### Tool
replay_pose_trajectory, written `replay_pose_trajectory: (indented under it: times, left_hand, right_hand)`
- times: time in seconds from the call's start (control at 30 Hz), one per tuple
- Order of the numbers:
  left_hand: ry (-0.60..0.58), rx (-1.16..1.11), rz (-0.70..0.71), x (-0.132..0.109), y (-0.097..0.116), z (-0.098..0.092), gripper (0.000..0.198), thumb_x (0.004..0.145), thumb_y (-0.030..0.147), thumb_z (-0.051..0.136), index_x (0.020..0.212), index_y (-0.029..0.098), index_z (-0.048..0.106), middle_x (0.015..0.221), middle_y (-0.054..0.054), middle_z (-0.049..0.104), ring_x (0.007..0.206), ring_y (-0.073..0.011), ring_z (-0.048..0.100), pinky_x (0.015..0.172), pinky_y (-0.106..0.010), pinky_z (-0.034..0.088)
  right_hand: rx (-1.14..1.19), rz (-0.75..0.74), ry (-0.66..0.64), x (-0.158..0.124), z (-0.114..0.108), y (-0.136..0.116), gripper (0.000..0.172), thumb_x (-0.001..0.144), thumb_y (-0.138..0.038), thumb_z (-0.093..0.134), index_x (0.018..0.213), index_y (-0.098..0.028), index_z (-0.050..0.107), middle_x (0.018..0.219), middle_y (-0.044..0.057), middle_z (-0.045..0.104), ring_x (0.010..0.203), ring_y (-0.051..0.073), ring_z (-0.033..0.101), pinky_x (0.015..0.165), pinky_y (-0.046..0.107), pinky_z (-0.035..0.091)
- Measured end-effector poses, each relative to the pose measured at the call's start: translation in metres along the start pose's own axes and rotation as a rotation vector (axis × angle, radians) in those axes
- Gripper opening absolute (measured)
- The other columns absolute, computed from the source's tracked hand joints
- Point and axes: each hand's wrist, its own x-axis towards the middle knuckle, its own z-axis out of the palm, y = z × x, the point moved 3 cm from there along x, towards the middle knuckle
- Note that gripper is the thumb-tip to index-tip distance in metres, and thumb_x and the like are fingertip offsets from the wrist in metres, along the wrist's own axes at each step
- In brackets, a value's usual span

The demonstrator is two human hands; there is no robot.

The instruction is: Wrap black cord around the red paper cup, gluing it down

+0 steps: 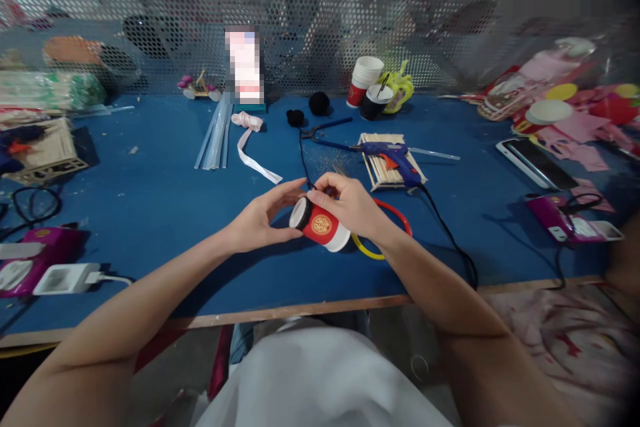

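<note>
A small red and white paper cup (320, 225) with a gold emblem lies on its side in the air above the blue table (165, 213). My right hand (347, 203) is wrapped over its top and grips it. My left hand (265, 213) touches the cup's white bottom end with thumb and fingertips, fingers curved round it. A thin black strand runs up from the cup's end between my fingers. Red and yellow rings (385, 230) lie on the table just behind my right wrist.
A blue glue gun (393, 157) rests on a raft of wooden sticks (383, 170), its black cord trailing to the table's front edge. Stacked paper cups (365, 77), black pompoms (319, 103), pink ribbon (250, 140), clear glue sticks (215, 137), a phone (537, 163) and chargers lie around. A perforated metal screen stands behind.
</note>
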Motion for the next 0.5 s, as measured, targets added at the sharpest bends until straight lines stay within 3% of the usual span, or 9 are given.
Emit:
replay_pose_trajectory:
  times: [0.5]
  left_hand:
    - [-0.062, 0.096, 0.073, -0.0025, 0.0024, -0.0023, 0.082, 0.072, 0.016, 0.074, 0.143, 0.031, 0.035, 0.139, -0.009, 0.051, 0.127, -0.0246, 0.052, 0.111, -0.043, 0.041]
  right_hand:
    - [-0.136, -0.016, -0.116, -0.0027, 0.0029, 0.0059, 0.023, 0.093, -0.04, 0.041, 0.084, -0.02, 0.046, 0.076, 0.0, 0.053, 0.069, 0.012, 0.049, 0.063, 0.027, 0.037]
